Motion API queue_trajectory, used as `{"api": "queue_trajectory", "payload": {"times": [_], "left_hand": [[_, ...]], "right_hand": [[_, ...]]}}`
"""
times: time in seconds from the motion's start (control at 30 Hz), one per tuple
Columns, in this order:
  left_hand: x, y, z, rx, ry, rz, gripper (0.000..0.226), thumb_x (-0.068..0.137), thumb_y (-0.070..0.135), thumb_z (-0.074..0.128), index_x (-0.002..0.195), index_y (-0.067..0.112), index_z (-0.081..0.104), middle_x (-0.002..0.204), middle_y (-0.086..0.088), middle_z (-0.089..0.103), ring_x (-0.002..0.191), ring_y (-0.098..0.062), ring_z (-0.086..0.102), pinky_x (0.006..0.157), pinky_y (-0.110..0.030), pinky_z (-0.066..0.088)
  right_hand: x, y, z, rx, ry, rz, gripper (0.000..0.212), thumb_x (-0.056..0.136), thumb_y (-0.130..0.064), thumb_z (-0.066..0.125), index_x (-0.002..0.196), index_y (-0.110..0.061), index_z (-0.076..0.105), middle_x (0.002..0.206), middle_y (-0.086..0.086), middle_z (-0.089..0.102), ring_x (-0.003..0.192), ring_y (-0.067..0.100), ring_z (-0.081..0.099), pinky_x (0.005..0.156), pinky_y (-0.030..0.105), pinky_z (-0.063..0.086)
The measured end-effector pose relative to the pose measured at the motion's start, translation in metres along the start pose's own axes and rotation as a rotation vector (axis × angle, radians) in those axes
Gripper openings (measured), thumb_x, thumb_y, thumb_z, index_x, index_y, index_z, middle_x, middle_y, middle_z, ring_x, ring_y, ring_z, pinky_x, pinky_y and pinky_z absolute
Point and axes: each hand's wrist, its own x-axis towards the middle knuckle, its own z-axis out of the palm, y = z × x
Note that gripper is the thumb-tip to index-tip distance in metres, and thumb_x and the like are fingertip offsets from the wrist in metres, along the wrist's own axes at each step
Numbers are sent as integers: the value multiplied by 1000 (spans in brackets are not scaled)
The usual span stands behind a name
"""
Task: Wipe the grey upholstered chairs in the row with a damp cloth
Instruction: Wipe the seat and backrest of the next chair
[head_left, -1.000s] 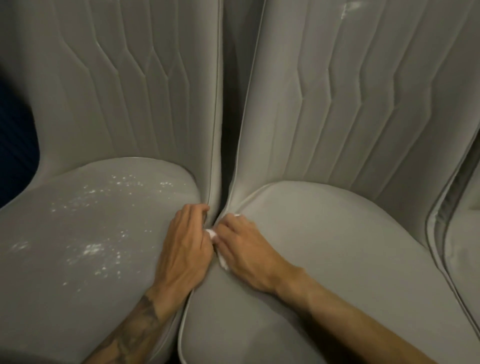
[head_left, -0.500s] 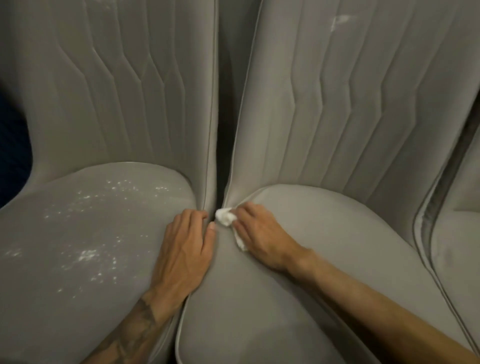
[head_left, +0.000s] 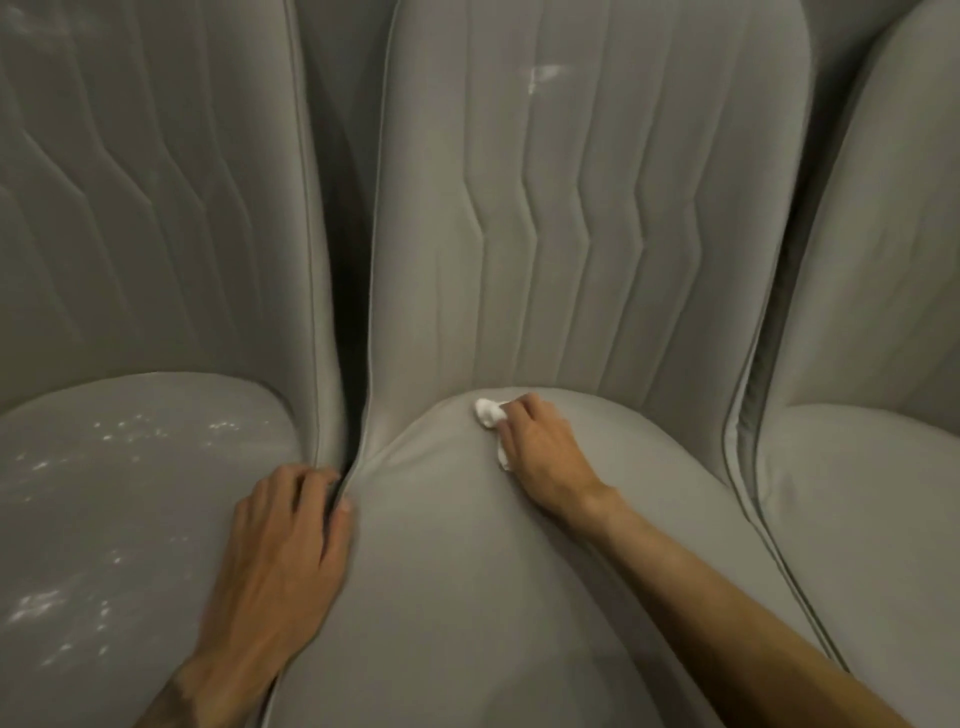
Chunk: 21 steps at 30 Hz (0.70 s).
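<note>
Three grey upholstered chairs stand side by side. On the middle chair (head_left: 467, 597), my right hand (head_left: 540, 457) grips a small white cloth (head_left: 489, 413) and presses it on the seat's rear edge, where seat meets backrest. My left hand (head_left: 280, 561) rests on the right edge of the left chair (head_left: 130, 519), its fingers curled into the narrow gap between the two seats. The left chair's seat is dotted with pale specks. A pale smudge (head_left: 543, 75) marks the middle chair's backrest.
A third grey chair (head_left: 872, 519) stands close on the right, a dark narrow gap between it and the middle one. Tall quilted backrests wall off the far side.
My right hand has slid the cloth from the gap between the seats to the right along the middle seat's rear edge. My left hand stays at the gap. The view shifted right.
</note>
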Motion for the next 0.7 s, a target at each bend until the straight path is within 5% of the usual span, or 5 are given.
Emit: {"api": "queue_trajectory", "payload": {"times": [0.07, 0.17, 0.27, 0.4, 0.7], "left_hand": [[2, 1, 2, 29, -7, 38, 30, 99, 39, 41, 114, 21, 59, 111, -3, 54, 96, -32, 56, 84, -47, 43], [9, 4, 8, 48, -2, 72, 34, 98, 41, 40, 116, 22, 61, 116, -2, 57, 99, -30, 58, 86, -42, 39], [34, 16, 13, 35, 8, 91, 35, 98, 40, 39, 120, 23, 61, 121, -3, 57, 101, -30, 59, 86, -45, 43], [83, 39, 24, -2, 81, 101, 41, 97, 31, 46, 130, 15, 63, 127, -13, 53, 105, -37, 58, 86, -50, 51], [205, 72, 15, 89, 432, 214, 52, 107, 28, 46, 159, 22, 40, 159, -23, 34, 149, -43, 33, 124, -53, 27]], "right_hand": [[2, -3, 6, -20, 19, 86, 32, 105, -23, 42, 132, -11, 56, 125, 12, 55, 118, 35, 49, 104, 41, 35], [-6, -40, 27, 58, 42, -114, 44, 94, -17, 54, 138, -18, 56, 124, 11, 58, 117, 33, 49, 108, 41, 36], [-4, -69, 39, 223, 30, -291, 26, 98, -17, 54, 122, -15, 63, 113, 13, 60, 104, 34, 52, 99, 44, 42], [20, -45, 26, 326, 25, -167, 20, 106, -17, 45, 99, -5, 60, 104, 17, 56, 97, 33, 50, 94, 48, 42], [111, 25, -113, 237, 785, -169, 24, 107, -23, 44, 118, -12, 62, 109, 7, 53, 103, 23, 52, 96, 35, 45]]}}
